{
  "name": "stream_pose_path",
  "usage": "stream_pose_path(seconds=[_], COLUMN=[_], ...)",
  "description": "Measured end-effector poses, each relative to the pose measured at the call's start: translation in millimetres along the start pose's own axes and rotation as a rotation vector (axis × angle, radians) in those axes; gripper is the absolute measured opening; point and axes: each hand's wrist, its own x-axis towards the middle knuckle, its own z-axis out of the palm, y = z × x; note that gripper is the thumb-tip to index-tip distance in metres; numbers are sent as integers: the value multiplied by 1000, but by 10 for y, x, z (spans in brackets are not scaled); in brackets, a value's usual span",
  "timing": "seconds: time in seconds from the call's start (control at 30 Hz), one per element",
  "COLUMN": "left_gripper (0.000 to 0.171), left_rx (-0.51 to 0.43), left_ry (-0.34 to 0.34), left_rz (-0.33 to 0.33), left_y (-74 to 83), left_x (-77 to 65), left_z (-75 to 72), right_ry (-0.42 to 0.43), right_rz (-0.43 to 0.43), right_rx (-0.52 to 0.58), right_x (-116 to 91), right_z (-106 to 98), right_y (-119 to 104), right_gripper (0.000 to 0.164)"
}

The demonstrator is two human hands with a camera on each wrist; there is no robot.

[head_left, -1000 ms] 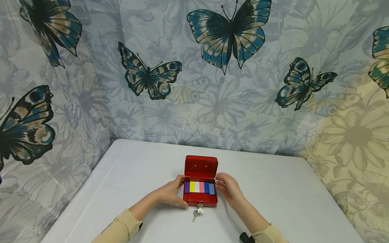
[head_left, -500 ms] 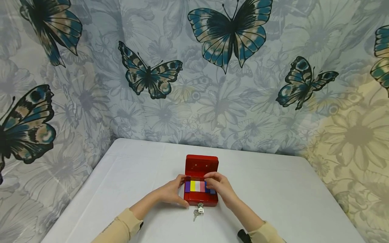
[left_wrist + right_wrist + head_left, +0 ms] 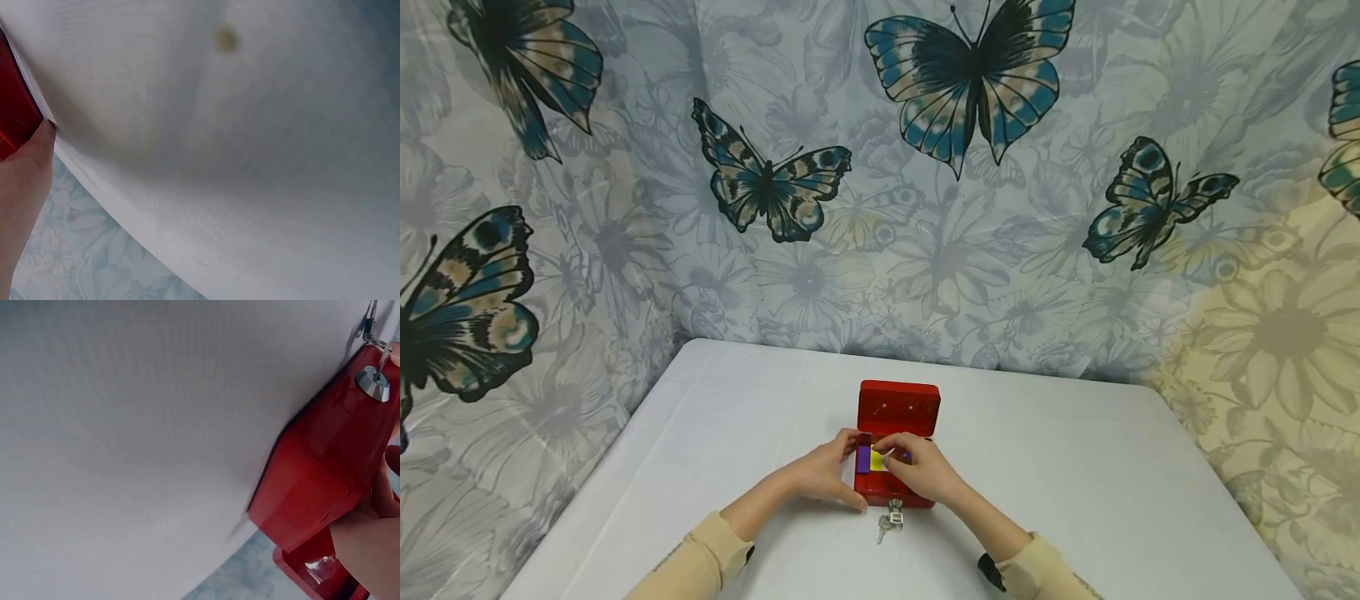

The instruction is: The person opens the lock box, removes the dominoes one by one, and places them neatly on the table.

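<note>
A small red cash box [image 3: 871, 492] stands on the white table with its lid [image 3: 898, 407] raised at the back. My left hand [image 3: 822, 472] holds the box's left side, thumb at the front corner and fingers towards the rear. Over the opening, my right hand [image 3: 921, 468] has loosely bent fingers, its fingertips right by the yellow block [image 3: 877, 460]. A purple block [image 3: 863, 459] shows at the left; the right hand hides most of the other coloured blocks. In the right wrist view, a key sits in the round silver lock [image 3: 373, 384] on the front.
Spare keys [image 3: 884, 527] hang from the lock and lie in front of the box. A white cloth covers the table [image 3: 760, 392], and butterfly-patterned fabric [image 3: 925, 250] rises behind its far edge.
My right hand has come from the box's right side leftward over the row of blocks, covering the white, pink and blue ones. The left hand keeps its place on the box.
</note>
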Motion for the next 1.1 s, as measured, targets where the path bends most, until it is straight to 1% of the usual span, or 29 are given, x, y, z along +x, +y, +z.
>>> stream_pose_path(seconds=[0.13, 0.3, 0.37, 0.53, 0.73, 1.1], left_gripper=[100, 100, 100, 99, 100, 100], left_rx=[1, -11, -12, -16, -12, -10], left_ry=[0, -1, -2, -4, -8, -7], left_rz=[1, 4, 8, 22, 17, 21], left_y=[4, 4, 1, -10, -23, -27], left_x=[-9, -9, -9, -9, -7, -7], left_z=[-13, -13, -12, -7, 3, -2], right_ry=[-45, -90, -106, -137, -180, -203], right_rz=[-79, -144, -159, -171, -191, -206], right_rx=[-73, -177, -199, -216, -241, -243], right_x=[30, 42, 44, 52, 56, 47], right_z=[14, 37, 48, 70, 85, 95], right_y=[-23, -41, -46, -48, -38, -30], right_gripper=[23, 27, 28, 29, 32, 30])
